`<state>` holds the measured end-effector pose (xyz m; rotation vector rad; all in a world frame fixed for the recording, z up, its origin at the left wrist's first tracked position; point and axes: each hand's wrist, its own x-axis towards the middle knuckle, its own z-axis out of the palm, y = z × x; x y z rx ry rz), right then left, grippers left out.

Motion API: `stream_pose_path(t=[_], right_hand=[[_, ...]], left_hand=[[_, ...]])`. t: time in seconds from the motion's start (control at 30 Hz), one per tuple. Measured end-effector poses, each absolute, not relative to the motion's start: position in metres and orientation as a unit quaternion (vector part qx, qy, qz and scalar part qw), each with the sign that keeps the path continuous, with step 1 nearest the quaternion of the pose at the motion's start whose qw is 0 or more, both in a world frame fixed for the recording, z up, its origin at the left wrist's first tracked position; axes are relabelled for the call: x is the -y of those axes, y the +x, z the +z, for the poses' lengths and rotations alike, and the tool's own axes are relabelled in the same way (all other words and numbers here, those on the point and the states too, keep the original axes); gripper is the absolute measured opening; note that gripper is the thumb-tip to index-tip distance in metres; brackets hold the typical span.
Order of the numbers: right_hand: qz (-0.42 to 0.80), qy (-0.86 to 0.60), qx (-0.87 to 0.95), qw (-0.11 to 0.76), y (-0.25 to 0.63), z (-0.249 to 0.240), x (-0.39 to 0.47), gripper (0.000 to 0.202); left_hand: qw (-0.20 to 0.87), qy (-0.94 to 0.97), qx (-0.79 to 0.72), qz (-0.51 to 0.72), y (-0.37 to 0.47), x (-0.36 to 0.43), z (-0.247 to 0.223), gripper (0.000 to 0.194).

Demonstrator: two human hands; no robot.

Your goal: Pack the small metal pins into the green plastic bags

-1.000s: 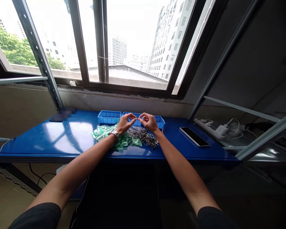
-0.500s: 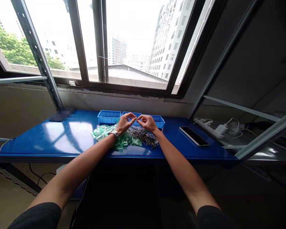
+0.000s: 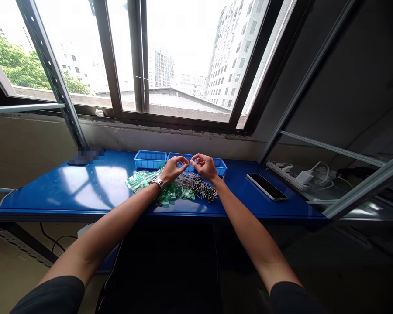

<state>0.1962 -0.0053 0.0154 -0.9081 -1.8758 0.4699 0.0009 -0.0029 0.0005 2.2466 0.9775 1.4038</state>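
Observation:
My left hand (image 3: 173, 169) and my right hand (image 3: 204, 166) are raised close together over the blue table (image 3: 236, 196). Both are closed in a pinch, fingertips nearly meeting; whatever lies between them is too small to make out. Beneath and left of my left hand spreads a heap of small green clear packets (image 3: 165, 192). Under my right hand lies a pile of short dark rods with shiny, brassy ends (image 3: 205, 191). Greyish clear packets (image 3: 185, 178) sit between the two heaps, partly hidden by my hands.
Behind my hands stand a left blue bin (image 3: 149, 160), a middle bin (image 3: 173, 155) and a right bin (image 3: 220, 165). A phone (image 3: 267, 186) lies to the right. Beyond it are a power strip (image 3: 290, 175) and white charger (image 3: 304, 176). Metal shelf posts flank the table.
Both hands have shifted slightly to the right, still pinched and close together. The heaps, bins and phone look the same.

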Motion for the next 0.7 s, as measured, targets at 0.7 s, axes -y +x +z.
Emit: stream_pose_path(t=[0.7], right_hand=[[0.222, -0.375, 0.799, 0.415, 0.1949, 0.0122, 0.0019, 0.031]], left_hand=[[0.162, 0.763, -0.338, 0.526, 0.0002, 0.0034, 0.0016, 0.024]])
